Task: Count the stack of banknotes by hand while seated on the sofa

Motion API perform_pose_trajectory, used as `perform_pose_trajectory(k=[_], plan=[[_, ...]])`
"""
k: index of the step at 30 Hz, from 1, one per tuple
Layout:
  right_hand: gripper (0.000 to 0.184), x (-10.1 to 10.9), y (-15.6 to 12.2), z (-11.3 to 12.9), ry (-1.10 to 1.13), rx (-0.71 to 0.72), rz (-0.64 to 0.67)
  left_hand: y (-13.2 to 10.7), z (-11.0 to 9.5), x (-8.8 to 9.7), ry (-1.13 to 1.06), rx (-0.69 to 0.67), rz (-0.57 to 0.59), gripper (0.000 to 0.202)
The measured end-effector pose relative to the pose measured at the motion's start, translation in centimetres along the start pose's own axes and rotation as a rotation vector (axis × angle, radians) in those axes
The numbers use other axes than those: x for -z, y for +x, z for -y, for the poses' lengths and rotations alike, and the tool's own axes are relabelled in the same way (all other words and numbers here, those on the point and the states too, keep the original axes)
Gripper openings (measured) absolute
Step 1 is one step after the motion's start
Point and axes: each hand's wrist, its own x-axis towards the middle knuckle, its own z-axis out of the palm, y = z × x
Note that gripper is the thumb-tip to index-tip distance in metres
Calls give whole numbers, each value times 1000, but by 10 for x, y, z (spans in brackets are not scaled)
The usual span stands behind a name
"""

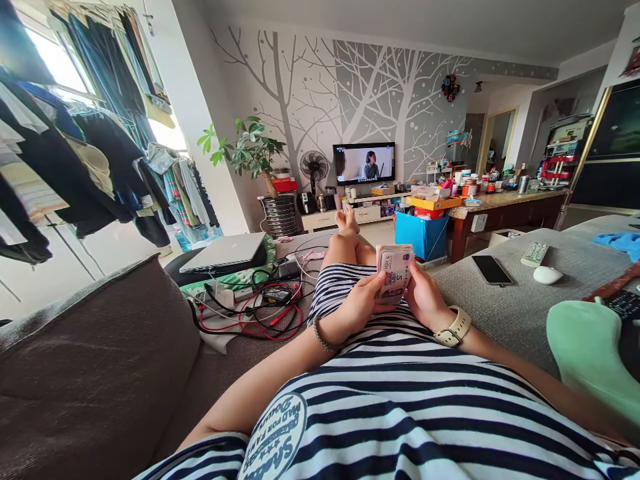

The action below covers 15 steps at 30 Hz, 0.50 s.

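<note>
My left hand point(362, 293) and my right hand point(425, 297) hold between them a thick, rectangular stack of pale, purple-printed paper notes point(394, 272), the front one bearing a large 5. The fingers of my left hand are closed on its left side, thumb lying over the front face, and the fingers of my right hand grip its right edge, so it stands tilted up above my lap. A dark braided bracelet point(323, 335) circles my left wrist, and a cream-strapped wristwatch point(454, 328) my right. Under my hands is my navy-and-white striped cotton garment point(390, 427), and my bare legs point(343, 248) stretch out along the grey fabric sofa point(475, 300). Beside me on the left lie a tangle of red, black and white cables point(273, 313) and a flat silver laptop point(227, 252); on the right are a black glass-fronted phone point(493, 270), a pale button-covered remote control point(535, 253), a smooth white rounded object point(547, 275) and a soft mint-green cushion point(583, 340). Farther off, a bright blue square-sided box point(423, 237) stands next to a brown wooden counter point(537, 213) crowded with jars and boxes, and a black-framed television point(364, 163) shows a seated person
</note>
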Motion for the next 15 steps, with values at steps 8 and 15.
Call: perform_pose_trajectory(k=[8,15], plan=[[72,1,8,-6,65,-30,45,2,2,-9,-46,-72,-97,30],[60,-4,3,-10,101,-19,-24,8,6,-19,-42,-118,-214,29]])
